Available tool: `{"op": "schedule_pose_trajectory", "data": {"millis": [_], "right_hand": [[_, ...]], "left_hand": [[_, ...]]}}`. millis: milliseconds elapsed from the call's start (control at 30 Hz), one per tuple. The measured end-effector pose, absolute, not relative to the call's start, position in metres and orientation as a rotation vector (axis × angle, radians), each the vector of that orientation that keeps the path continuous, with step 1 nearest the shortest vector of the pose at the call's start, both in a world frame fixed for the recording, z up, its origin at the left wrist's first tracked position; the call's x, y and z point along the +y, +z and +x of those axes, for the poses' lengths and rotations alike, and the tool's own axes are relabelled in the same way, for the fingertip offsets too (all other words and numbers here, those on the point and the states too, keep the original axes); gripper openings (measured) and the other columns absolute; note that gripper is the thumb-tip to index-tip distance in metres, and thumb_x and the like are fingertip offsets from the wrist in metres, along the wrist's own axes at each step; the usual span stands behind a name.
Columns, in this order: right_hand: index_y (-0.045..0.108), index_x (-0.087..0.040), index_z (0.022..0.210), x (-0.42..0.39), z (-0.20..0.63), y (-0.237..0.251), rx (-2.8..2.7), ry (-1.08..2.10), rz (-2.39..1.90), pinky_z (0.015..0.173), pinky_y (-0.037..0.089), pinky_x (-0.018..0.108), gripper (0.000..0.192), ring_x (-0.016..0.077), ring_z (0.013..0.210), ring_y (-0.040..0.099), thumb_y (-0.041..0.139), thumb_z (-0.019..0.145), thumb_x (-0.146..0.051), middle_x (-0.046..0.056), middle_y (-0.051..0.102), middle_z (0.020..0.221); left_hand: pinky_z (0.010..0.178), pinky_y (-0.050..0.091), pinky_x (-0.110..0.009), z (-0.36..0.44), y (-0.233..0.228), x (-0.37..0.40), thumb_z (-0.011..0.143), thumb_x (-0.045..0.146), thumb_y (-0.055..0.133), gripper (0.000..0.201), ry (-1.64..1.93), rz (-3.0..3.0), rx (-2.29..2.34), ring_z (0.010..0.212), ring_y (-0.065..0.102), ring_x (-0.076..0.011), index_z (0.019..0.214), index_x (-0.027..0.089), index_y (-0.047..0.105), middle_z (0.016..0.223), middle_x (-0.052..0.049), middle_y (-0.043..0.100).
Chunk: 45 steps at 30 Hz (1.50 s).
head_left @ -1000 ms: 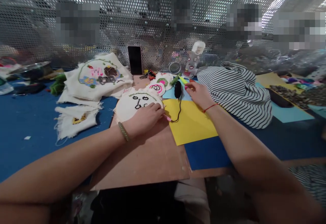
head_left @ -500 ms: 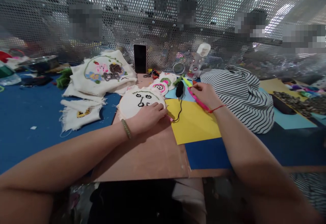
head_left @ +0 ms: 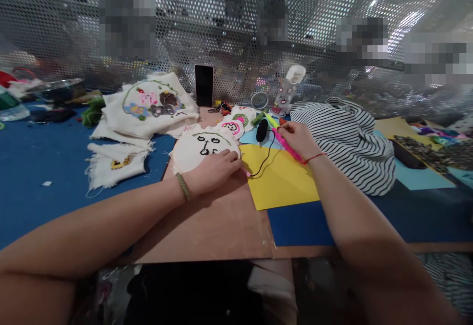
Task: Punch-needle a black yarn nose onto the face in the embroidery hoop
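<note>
- The left hand [head_left: 213, 169] lies flat on the round white embroidery hoop stitched with a black face [head_left: 201, 146].
- The right hand [head_left: 298, 138] grips a slim pink pen-shaped tool [head_left: 286, 145] above the yellow paper sheet [head_left: 281, 179].
- A black thread [head_left: 263, 160] crosses that sheet.
- A striped black-and-white cloth [head_left: 347, 138] lies just beside the right hand.

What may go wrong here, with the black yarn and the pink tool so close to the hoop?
The black yarn trails loose across the yellow paper; the right hand, holding the pink tool, might snag it. The left hand covers only the hoop edge, so the hoop might slide.
</note>
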State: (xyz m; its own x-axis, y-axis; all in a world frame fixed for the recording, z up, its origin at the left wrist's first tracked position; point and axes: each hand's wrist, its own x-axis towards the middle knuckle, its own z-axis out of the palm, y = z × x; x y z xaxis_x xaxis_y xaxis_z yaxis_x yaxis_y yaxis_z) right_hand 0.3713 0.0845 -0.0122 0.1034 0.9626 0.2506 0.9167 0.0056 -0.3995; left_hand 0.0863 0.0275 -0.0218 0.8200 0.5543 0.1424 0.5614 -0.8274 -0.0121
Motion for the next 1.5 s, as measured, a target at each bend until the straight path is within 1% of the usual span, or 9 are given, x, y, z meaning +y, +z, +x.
{"op": "schedule_pose_trajectory", "data": {"millis": [267, 567, 800, 967, 1033, 1100, 1200, 1300, 1500], "right_hand": [[0.067, -0.014, 0.121, 0.089, 0.351, -0.039, -1.879, 0.094, -2.028, 0.086, 0.050, 0.038, 0.039, 0.0311, 0.103, 0.070, 0.054, 0.096, -0.040, 0.018, 0.076, 0.109], [0.071, -0.018, 0.082, 0.072, 0.359, -0.007, -2.017, 0.183, -1.785, 0.071, 0.047, 0.031, 0.016, 0.0198, 0.075, 0.065, 0.058, 0.083, -0.028, 0.007, 0.074, 0.081], [0.067, -0.020, 0.073, 0.041, 0.376, 0.039, -1.984, 0.577, -1.339, 0.061, 0.044, 0.028, 0.024, 0.0148, 0.063, 0.056, 0.068, 0.076, -0.044, 0.002, 0.066, 0.069], [0.073, -0.019, 0.070, 0.033, 0.381, 0.054, -2.528, 1.183, -1.370, 0.060, 0.045, 0.029, 0.039, 0.0168, 0.065, 0.061, 0.068, 0.077, -0.057, 0.006, 0.070, 0.071], [0.074, -0.019, 0.070, 0.034, 0.377, 0.053, -2.563, 1.049, -1.537, 0.059, 0.045, 0.028, 0.046, 0.0164, 0.063, 0.060, 0.057, 0.086, -0.059, 0.006, 0.068, 0.068], [0.074, -0.018, 0.081, 0.038, 0.368, 0.045, -2.379, 0.603, -1.835, 0.064, 0.047, 0.029, 0.045, 0.0181, 0.069, 0.064, 0.049, 0.094, -0.053, 0.006, 0.070, 0.074], [0.071, -0.015, 0.112, 0.048, 0.353, 0.022, -2.067, 0.070, -2.120, 0.080, 0.050, 0.039, 0.036, 0.0305, 0.095, 0.070, 0.053, 0.095, -0.041, 0.016, 0.075, 0.103], [0.061, -0.012, 0.130, 0.056, 0.342, -0.001, -1.976, -0.094, -2.234, 0.089, 0.049, 0.050, 0.052, 0.0411, 0.107, 0.068, 0.061, 0.092, -0.047, 0.025, 0.072, 0.112], [0.062, -0.017, 0.127, 0.069, 0.345, -0.022, -1.833, 0.048, -2.130, 0.099, 0.047, 0.053, 0.051, 0.0415, 0.114, 0.067, 0.072, 0.083, -0.041, 0.023, 0.071, 0.118]], "left_hand": [[0.078, 0.049, -0.033, 0.086, -0.022, 0.028, 0.104, 0.022, 0.047, 0.026, -0.186, -2.932, -0.909, 0.105, 0.059, -0.0242, 0.120, 0.015, 0.065, 0.116, -0.011, 0.066], [0.084, 0.050, -0.035, 0.087, -0.022, 0.026, 0.105, 0.025, 0.045, 0.029, -0.186, -2.954, -0.919, 0.109, 0.060, -0.0253, 0.124, 0.016, 0.065, 0.120, -0.012, 0.065], [0.084, 0.050, -0.035, 0.088, -0.019, 0.024, 0.106, 0.023, 0.043, 0.030, -0.155, -2.964, -0.937, 0.106, 0.059, -0.0242, 0.125, 0.016, 0.065, 0.120, -0.013, 0.065], [0.080, 0.050, -0.036, 0.087, -0.021, 0.025, 0.106, 0.023, 0.042, 0.031, -0.136, -2.931, -0.928, 0.105, 0.059, -0.0255, 0.126, 0.014, 0.063, 0.118, -0.013, 0.065], [0.080, 0.050, -0.036, 0.087, -0.022, 0.026, 0.106, 0.023, 0.042, 0.030, -0.141, -2.924, -0.916, 0.106, 0.059, -0.0261, 0.125, 0.014, 0.063, 0.119, -0.014, 0.065], [0.081, 0.050, -0.036, 0.087, -0.022, 0.025, 0.106, 0.024, 0.042, 0.030, -0.154, -2.924, -0.913, 0.107, 0.059, -0.0258, 0.125, 0.014, 0.063, 0.119, -0.013, 0.064], [0.081, 0.050, -0.035, 0.087, -0.020, 0.024, 0.105, 0.024, 0.044, 0.028, -0.156, -2.946, -0.932, 0.106, 0.059, -0.0245, 0.122, 0.014, 0.064, 0.119, -0.013, 0.065], [0.082, 0.051, -0.035, 0.087, -0.020, 0.024, 0.104, 0.024, 0.045, 0.028, -0.166, -2.959, -0.941, 0.105, 0.060, -0.0242, 0.121, 0.013, 0.065, 0.118, -0.013, 0.065], [0.081, 0.052, -0.035, 0.087, -0.020, 0.025, 0.104, 0.022, 0.045, 0.028, -0.181, -2.967, -0.934, 0.104, 0.061, -0.0243, 0.118, 0.014, 0.067, 0.117, -0.014, 0.066]]}}
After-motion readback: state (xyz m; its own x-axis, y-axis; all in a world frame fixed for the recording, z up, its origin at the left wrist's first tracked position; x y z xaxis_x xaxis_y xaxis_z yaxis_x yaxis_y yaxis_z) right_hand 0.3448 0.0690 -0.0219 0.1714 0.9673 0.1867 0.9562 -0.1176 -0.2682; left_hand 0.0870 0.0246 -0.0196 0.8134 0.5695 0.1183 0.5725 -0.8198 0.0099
